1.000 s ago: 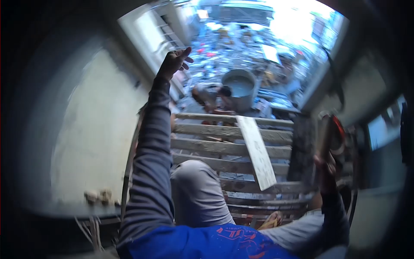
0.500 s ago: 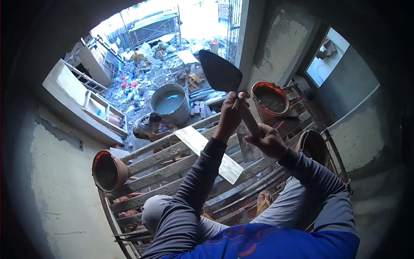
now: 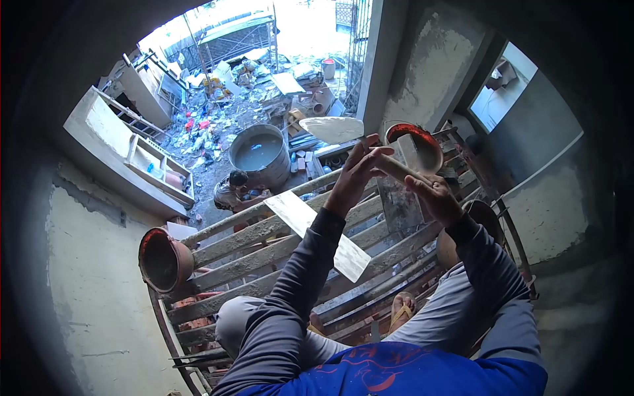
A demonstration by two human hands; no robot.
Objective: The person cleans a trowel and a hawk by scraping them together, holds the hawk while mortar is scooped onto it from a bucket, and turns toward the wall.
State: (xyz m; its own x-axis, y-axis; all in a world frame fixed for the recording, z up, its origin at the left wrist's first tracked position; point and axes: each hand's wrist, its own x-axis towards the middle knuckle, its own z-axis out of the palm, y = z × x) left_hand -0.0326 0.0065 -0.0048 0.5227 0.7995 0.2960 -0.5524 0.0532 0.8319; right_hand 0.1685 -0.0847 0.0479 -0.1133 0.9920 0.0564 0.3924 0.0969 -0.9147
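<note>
A trowel [image 3: 332, 129] is held up in front of me, its pale blade pointing left and its wooden handle slanting down to the right. My left hand [image 3: 353, 177] has its fingers at the neck of the trowel, where blade and handle meet. Around the lower end of the handle, my right hand [image 3: 436, 198] is closed. Behind and below the hands lies a rough board [image 3: 399, 206], partly hidden by them. A red-rimmed bucket [image 3: 432, 156] stands just beyond the right hand.
Wooden slats [image 3: 247, 259] form the platform beneath me, with a pale plank [image 3: 320, 236] across them. One bucket [image 3: 166, 260] sits at the left edge, another [image 3: 451, 247] near my right knee. Below, a person [image 3: 231, 191] crouches by a large water tub [image 3: 261, 157].
Both hands have come together on the trowel since the earliest frame. In the last half second its blade has turned from dark to pale and tilted flatter, and the right hand has shifted slightly right.
</note>
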